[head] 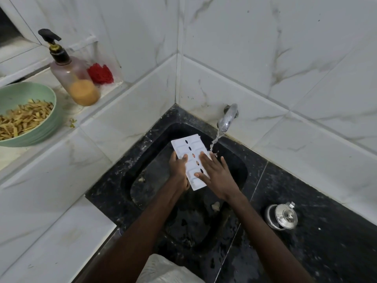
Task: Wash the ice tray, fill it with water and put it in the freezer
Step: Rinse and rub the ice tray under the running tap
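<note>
Head view: left hand (179, 167) grips ice tray (196, 149), right hand (216, 175) flat atop; cells hidden.

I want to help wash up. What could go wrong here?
The left hand grips the tray by one edge while the right hand lies flat on it, so it might slip into the sink. The water from the tap lands at the tray's edge, so it may splash onto the counter.

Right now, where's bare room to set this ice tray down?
Bare: the black counter right of the sink, past the steel pot; the white surface left of it. Crowded: the ledge with green bowl, soap bottle, red scrubber.
</note>
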Demonstrator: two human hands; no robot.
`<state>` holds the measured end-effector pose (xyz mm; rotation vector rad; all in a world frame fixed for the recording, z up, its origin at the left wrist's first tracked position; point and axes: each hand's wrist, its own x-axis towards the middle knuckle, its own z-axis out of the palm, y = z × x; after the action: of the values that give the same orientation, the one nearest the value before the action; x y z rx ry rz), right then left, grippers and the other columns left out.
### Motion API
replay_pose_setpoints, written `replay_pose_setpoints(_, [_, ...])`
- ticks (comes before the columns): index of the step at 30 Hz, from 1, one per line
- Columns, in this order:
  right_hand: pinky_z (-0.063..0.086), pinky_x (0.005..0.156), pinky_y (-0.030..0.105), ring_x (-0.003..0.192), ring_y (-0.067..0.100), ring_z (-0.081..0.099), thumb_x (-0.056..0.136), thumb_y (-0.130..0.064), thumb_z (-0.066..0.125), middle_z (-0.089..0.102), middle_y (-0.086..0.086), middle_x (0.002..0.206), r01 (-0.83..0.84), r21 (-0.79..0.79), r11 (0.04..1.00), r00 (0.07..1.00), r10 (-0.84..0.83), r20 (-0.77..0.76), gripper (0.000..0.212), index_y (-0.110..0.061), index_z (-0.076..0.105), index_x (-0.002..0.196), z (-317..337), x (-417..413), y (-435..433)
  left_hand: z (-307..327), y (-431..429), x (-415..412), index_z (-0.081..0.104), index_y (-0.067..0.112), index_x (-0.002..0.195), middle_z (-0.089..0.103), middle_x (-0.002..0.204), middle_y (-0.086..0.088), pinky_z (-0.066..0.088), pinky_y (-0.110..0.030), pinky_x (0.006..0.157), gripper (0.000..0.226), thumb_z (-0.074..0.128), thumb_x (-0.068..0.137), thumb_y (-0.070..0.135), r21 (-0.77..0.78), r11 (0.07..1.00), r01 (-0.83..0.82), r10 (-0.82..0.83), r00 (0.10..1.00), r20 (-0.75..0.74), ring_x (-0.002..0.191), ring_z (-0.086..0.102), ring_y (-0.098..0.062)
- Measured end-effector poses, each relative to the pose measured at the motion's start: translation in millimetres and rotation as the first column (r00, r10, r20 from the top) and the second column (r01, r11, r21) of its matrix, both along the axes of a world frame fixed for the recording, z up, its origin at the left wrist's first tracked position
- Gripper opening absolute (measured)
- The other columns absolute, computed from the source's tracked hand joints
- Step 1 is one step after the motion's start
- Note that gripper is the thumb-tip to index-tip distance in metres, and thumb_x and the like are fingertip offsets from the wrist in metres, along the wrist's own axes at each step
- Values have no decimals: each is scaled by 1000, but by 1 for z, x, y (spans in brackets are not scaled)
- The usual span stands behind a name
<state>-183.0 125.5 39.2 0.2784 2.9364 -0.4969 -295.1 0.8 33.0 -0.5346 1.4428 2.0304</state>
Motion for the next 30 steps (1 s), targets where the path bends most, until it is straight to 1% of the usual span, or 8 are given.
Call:
replay_pose_setpoints(2, [-3,129,51,158,6,-13,106,-66,22,6,-14,171,-3,-16,1000,1000,2,-12,71,-30,8,166,-3,6,7,0,-1,0,59,13,135,75,117,-10,63,-38,60,34,53,105,-1,-5,1000,3,-3,1000,-4,89,77,-27])
replay_pose_setpoints(5, [-7,129,47,159,10,-9,106,-68,18,10,-10,170,112,6,994,993,-112,-41,72,-27,13,165,-1,5,8,-2,8,5,58,13,138,75,122,-13,64,-54,80,37,55,104,-1,-11,1000,14,-14,1000,-11,101,76,-34])
replay_pose_setpoints(7, [-5,129,46,159,12,-8,102,-73,13,7,-9,170,123,4,992,991,-123,-50,80,-24,13,165,2,1,-2,-2,12,8,59,16,137,75,121,-11,60,-61,89,37,56,103,1,-12,1000,13,-13,1000,-29,103,76,-35])
replay_pose_setpoints(11, [6,130,49,160,9,1,103,-72,16,20,-9,169,0,-12,1000,988,-2,-155,78,-23,27,163,1,9,-10,-2,10,1,60,15,135,76,120,-12,63,-55,86,35,56,104,1,0,1000,-30,30,998,-51,101,76,-33])
replay_pose_setpoints(15, [2,130,49,158,1,-2,109,-60,25,20,-15,168,46,-38,998,982,-52,-184,61,-30,27,162,2,14,-4,1,12,1,60,15,139,76,121,-9,62,-57,89,39,58,103,1,-5,999,-38,37,997,-71,102,76,-31])
replay_pose_setpoints(20, [6,130,50,159,8,3,111,-56,25,29,-12,167,174,44,984,961,-160,-226,59,-25,34,161,0,11,-18,6,20,6,59,16,138,75,123,-9,61,-57,92,37,57,103,3,5,1000,-16,16,994,-107,106,76,-31])
replay_pose_setpoints(24, [0,129,48,159,8,-3,109,-61,22,14,-9,172,171,12,985,962,-164,-219,67,-23,23,164,-8,19,-25,2,17,7,60,17,138,75,124,-8,59,-59,94,38,58,102,4,-19,999,-32,30,994,-109,108,75,-31])
replay_pose_setpoints(30, [-9,129,47,158,7,-14,104,-72,8,-1,-11,172,314,-10,949,945,-313,-91,79,-24,5,166,-3,12,-10,-1,18,7,56,18,141,74,126,-8,61,-59,91,39,58,104,6,-43,999,-28,25,998,-66,105,76,-31])
